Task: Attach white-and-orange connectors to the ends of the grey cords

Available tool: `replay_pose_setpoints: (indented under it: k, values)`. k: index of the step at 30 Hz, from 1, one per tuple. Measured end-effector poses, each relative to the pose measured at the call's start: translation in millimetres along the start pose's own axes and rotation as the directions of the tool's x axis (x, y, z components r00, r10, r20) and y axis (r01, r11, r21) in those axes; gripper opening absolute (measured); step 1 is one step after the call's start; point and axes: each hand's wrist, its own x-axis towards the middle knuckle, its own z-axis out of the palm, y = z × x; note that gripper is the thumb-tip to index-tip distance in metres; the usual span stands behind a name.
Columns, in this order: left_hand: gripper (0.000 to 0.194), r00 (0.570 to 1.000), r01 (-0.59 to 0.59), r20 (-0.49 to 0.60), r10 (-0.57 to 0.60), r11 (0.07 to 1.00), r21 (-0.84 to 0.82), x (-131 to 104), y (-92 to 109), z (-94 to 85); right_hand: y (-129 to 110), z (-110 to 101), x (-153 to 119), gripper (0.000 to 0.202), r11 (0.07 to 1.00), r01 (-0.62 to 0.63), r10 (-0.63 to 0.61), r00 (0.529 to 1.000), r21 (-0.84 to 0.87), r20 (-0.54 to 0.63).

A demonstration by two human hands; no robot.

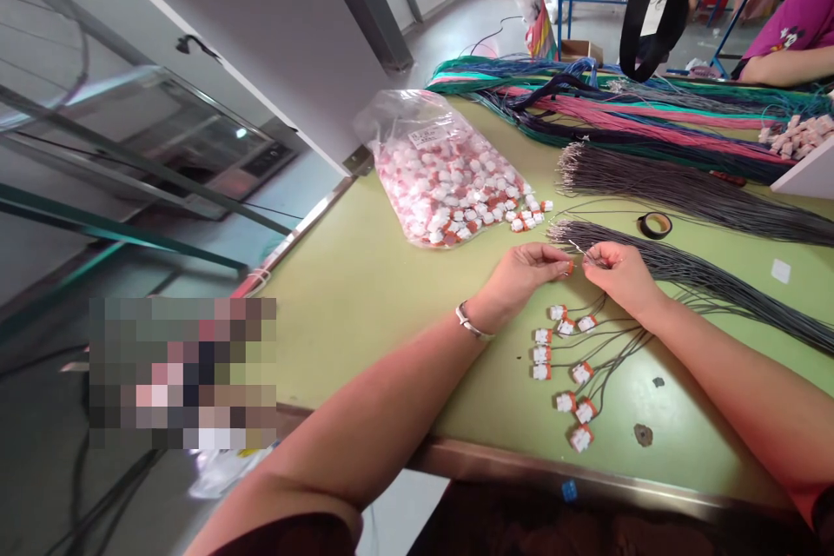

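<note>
My left hand (pixel 529 269) pinches a small connector (pixel 568 268) whose orange end shows past the fingertips. Just to its right, my right hand (pixel 616 268) is closed on thin dark wires with bare metal tips (pixel 576 247). The two hands are close together but apart, over the green table. Below them lie several white-and-orange connectors (pixel 565 327) with dark wires running from them toward the right. A bundle of dark grey wires (pixel 730 295) stretches behind and to the right of my right hand.
An open clear bag (pixel 449 174) of white-and-orange connectors lies on the green table (pixel 339 278), some spilled at its mouth. Beyond are another dark wire bundle (pixel 684 187), coloured wires (pixel 605 113) and a roll of black tape (pixel 655 225). A person's arm (pixel 791 65) rests at the far right.
</note>
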Motion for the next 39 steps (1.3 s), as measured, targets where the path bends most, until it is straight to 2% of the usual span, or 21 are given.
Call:
replay_pose_setpoints:
  k: [4, 11, 15, 18, 21, 22, 24, 25, 26, 27, 28, 29, 30, 31, 32, 35, 39]
  values:
    - [0.034, 0.999, 0.009, -0.035, -0.008, 0.999, 0.033, -1, 1, 2.8, 2, 1, -1, 0.009, 0.996, 0.046, -0.046, 0.999, -0.082, 0.002]
    - [0.033, 1.0, 0.03, 0.007, -0.031, 0.991, 0.132, -2, 5, 5.9, 6, 3, -2, 0.009, 0.968, 0.107, -0.105, 0.994, -0.227, 0.02]
    - [0.029, 1.0, 0.024, 0.015, -0.027, 0.982, 0.186, -1, 4, 7.0, 7, 3, -1, 0.008, 0.964, 0.102, -0.098, 0.995, -0.245, 0.026]
    - [0.024, 1.0, 0.013, 0.023, -0.018, 0.972, 0.234, -3, 4, 6.0, 6, 1, 0, 0.008, 0.975, 0.101, -0.093, 0.994, -0.197, 0.048]
    - [0.016, 0.99, -0.042, 0.139, -0.02, 0.902, 0.429, -8, 7, 1.2, 3, -4, 1, 0.013, 0.993, 0.082, -0.08, 0.996, -0.088, 0.028]
    - [0.014, 0.976, -0.081, 0.217, -0.034, 0.861, 0.502, -10, 10, -1.3, 2, -5, 1, 0.016, 0.997, 0.061, -0.06, 0.998, -0.05, 0.007]
    - [0.012, 0.916, -0.193, 0.394, -0.074, 0.779, 0.596, -13, 16, -7.5, -1, -7, 2, 0.023, 0.999, -0.003, 0.003, 1.0, 0.036, -0.015]
    - [0.011, 0.887, -0.258, 0.455, -0.073, 0.74, 0.621, -12, 19, -11.2, -2, -7, 1, 0.027, 0.994, -0.051, 0.05, 0.999, 0.093, 0.003]
    - [0.012, 0.887, -0.313, 0.461, -0.034, 0.69, 0.653, -11, 22, -15.3, -4, -7, 1, 0.03, 0.985, -0.098, 0.093, 0.995, 0.143, 0.04]
    - [0.013, 0.914, -0.345, 0.403, 0.051, 0.621, 0.704, -9, 25, -19.7, -6, -6, 0, 0.033, 0.973, -0.142, 0.129, 0.988, 0.183, 0.081]
    - [0.015, 0.941, -0.338, 0.288, 0.178, 0.536, 0.773, -5, 26, -24.4, -8, -5, -1, 0.035, 0.961, -0.177, 0.154, 0.981, 0.211, 0.12]
    - [0.016, 0.935, -0.283, 0.139, 0.326, 0.453, 0.845, 0, 27, -29.2, -10, -4, -2, 0.037, 0.954, -0.198, 0.167, 0.975, 0.224, 0.15]
    - [0.015, 0.891, -0.197, -0.001, 0.454, 0.389, 0.9, 5, 28, -33.8, -11, -3, -2, 0.038, 0.951, -0.208, 0.173, 0.971, 0.228, 0.165]
    - [0.015, 0.843, -0.121, -0.088, 0.531, 0.347, 0.93, 10, 27, -38.1, -12, -2, -3, 0.037, 0.951, -0.211, 0.175, 0.97, 0.226, 0.169]
    - [0.017, 0.826, -0.083, -0.112, 0.552, 0.317, 0.945, 16, 26, -41.8, -12, -1, -3, 0.036, 0.953, -0.208, 0.173, 0.97, 0.221, 0.168]
    - [0.019, 0.874, -0.085, -0.041, 0.484, 0.235, 0.968, 27, 21, -48.2, -9, 0, -3, 0.026, 0.968, -0.168, 0.143, 0.98, 0.185, 0.139]
    - [0.015, 0.885, -0.075, -0.02, 0.465, 0.186, 0.98, 30, 19, -50.1, 0, 2, -2, 0.016, 0.988, -0.117, 0.107, 0.989, 0.099, 0.104]
